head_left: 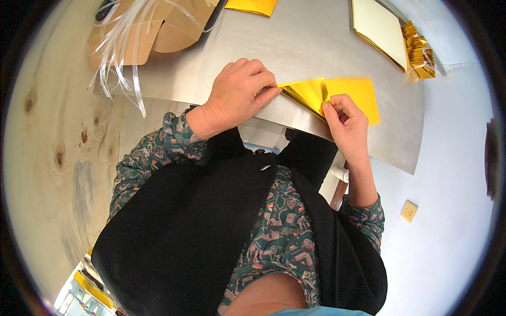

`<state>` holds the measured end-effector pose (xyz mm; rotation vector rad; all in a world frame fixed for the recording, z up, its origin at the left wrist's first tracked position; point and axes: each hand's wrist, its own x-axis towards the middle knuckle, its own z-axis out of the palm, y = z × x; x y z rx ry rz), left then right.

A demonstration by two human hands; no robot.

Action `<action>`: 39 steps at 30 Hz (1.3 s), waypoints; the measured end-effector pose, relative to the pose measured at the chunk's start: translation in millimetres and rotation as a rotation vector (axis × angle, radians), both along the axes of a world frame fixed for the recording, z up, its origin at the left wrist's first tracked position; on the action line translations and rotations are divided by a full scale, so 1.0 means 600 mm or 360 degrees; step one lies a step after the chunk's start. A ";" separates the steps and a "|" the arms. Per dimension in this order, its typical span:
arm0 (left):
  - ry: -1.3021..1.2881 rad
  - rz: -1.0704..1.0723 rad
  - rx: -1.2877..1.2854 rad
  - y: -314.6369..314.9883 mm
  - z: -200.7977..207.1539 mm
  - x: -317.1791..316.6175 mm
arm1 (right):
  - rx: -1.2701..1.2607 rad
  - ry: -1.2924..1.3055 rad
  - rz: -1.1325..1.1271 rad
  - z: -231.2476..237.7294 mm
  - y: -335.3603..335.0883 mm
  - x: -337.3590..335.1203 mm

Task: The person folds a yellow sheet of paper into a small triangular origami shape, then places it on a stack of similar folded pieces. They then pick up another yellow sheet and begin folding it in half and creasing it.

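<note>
A sheet of shiny gold foil paper (354, 97) lies at the near edge of the metal table, partly folded so that its left part tapers to a point. At that left tip, my left hand (240, 92) is closed, thumb and fingers pinching the paper. My right hand (349, 125) pinches the near edge of the fold around the middle of the sheet. The fingers cover small parts of the paper at both places.
A cardboard box (179, 29) with white plastic strips (124, 50) hanging from it stands at the far left of the metal table (295, 47). Another gold sheet (255, 5) lies at the far edge. At the far right are a paper stack (377, 29) and bundled gold folded pieces (420, 52).
</note>
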<state>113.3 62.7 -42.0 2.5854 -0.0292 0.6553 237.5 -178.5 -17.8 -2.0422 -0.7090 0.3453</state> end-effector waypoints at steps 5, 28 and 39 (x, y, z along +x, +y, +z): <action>-0.0251 -0.0096 -0.0132 -0.024 0.016 -0.009 | -0.0092 -0.0016 0.0005 0.002 0.001 0.004; 0.0121 -0.0418 -0.0004 -0.069 -0.011 -0.048 | -0.0133 0.0050 -0.0125 0.000 0.007 -0.004; 0.0240 -0.0419 0.0023 -0.066 -0.010 -0.045 | -0.0220 0.0029 -0.0131 0.006 0.012 0.001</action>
